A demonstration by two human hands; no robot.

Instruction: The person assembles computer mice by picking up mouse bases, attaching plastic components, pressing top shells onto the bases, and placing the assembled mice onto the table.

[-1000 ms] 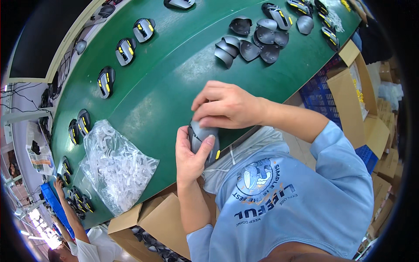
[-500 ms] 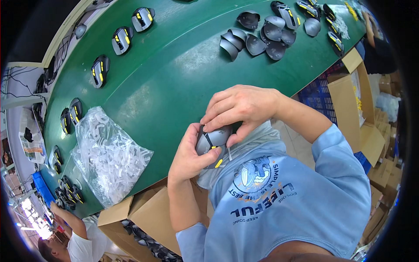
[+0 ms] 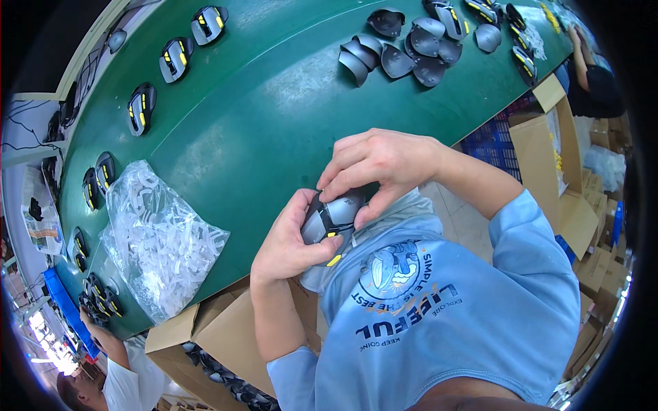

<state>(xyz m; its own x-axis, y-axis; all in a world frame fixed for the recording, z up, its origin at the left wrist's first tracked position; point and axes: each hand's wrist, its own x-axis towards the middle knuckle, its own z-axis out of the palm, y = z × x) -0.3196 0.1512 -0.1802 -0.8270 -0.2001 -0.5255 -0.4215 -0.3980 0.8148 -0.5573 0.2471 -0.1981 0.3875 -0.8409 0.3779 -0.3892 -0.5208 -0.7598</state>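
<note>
At the front edge of the table, close to my body, both hands hold a grey and black computer mouse [image 3: 345,208] with yellow side pieces. My left hand [image 3: 288,241] wraps its near left side, the thumb lying across it beside a yellow piece. The fingertips of my right hand [image 3: 384,170] press on its far end, while the right thumb grips its right side. A black band shows between the mouse's grey front part and its grey rear cover. My fingers hide part of the far end.
Loose dark grey curved covers [image 3: 396,61] lie at the back right. Mice [image 3: 142,108] with yellow pieces stand spaced along the green table [image 3: 274,144]. A clear bag of white plastic parts [image 3: 168,253] lies left. Open cartons [image 3: 229,332] stand below the edge; co-workers sit at both ends.
The black band between the mouse's grey parts shows wider. My left hand has shifted slightly left, and the whole view has moved a little; both hands keep their grip.
</note>
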